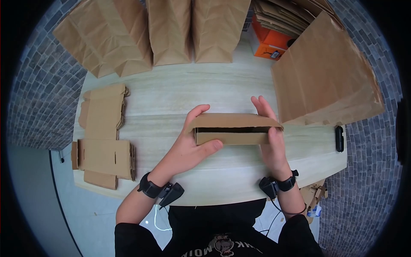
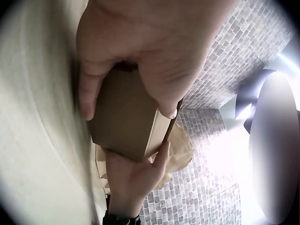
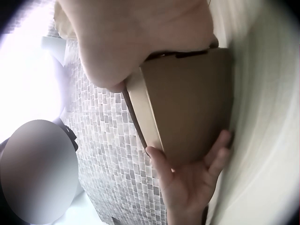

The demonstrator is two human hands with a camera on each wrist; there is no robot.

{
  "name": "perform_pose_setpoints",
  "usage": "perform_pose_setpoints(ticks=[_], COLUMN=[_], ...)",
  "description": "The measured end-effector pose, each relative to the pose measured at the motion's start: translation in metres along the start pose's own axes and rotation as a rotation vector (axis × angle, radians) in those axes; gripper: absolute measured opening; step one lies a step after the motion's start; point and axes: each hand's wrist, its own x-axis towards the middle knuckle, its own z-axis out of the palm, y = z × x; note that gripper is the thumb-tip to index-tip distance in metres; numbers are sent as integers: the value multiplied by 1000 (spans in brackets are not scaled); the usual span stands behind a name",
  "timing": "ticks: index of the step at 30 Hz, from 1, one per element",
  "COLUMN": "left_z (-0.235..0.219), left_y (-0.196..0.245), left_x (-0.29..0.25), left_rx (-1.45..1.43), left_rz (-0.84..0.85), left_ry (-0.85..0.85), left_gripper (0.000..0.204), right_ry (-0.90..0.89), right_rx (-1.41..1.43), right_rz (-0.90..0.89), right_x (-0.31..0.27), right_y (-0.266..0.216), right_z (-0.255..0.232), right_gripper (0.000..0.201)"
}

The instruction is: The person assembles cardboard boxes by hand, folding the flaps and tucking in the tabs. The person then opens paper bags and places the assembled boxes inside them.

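Note:
A brown cardboard box point(image 1: 239, 138), with a dark gap below its lid flap point(image 1: 233, 120), is held between both hands above the table. The left hand point(image 1: 182, 147) grips its left end, thumb on the near side. At the right end is the right hand point(image 1: 273, 145), its thumb at the flap's corner and its fingers on the far side. In the left wrist view the box point(image 2: 124, 115) lies between the left hand's point(image 2: 140, 47) thumb and fingers. The right wrist view shows the box point(image 3: 187, 103) under the right hand point(image 3: 145, 37).
Flattened cardboard pieces point(image 1: 102, 156) lie stacked at the table's left. Tall paper bags point(image 1: 171, 32) stand along the back, another large bag point(image 1: 327, 75) at the right. Behind it are an orange box point(image 1: 269, 40) and folded cardboard point(image 1: 284, 17). A black object point(image 1: 339, 138) lies near the right edge.

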Motion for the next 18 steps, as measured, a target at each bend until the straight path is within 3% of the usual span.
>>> perform_pose_setpoints(ticks=[3, 9, 15, 18], left_z=[3, 10, 8, -1], left_y=[5, 16, 19, 19], left_x=[-2, 2, 2, 2], left_rx=[-82, -164, -241, -373], left_rz=[-41, -134, -169, -194], left_ry=[12, 144, 216, 155], left_gripper=[69, 47, 46, 46], right_ry=[-28, -14, -39, 20], right_rx=[120, -21, -32, 105], right_rz=[39, 31, -59, -122], right_x=[0, 1, 1, 3], right_y=[-2, 1, 8, 6], right_z=[-2, 0, 0, 7], right_gripper=[75, 64, 64, 64])
